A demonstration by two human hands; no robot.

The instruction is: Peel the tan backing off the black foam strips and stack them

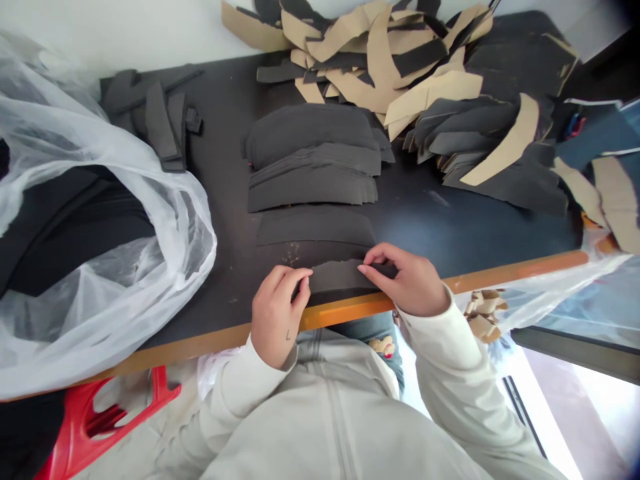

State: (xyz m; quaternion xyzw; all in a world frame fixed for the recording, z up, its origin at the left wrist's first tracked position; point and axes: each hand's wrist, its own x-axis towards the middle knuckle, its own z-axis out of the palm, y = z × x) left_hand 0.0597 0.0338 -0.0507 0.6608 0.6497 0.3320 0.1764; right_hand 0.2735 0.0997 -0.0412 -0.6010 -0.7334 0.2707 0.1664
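Note:
A dark foam-like strip [334,275] lies along the table's front edge between my hands. My left hand [280,308] pinches its left end between thumb and fingers. At the other end, my right hand [407,279] pinches the strip the same way. Just beyond it a curved dark piece [315,225] rests flat on the table. Behind that sit stacked curved dark pieces [313,180], fanned in overlapping layers, with another stack [315,130] farther back.
Tan and black offcuts [380,60] are heaped at the back. Dark pieces [470,133] topped by a tan strip pile up at right. A clear plastic bag [185,220] holding dark material stands left. Black scraps [163,120] lie behind it. A red stool [75,427] is below.

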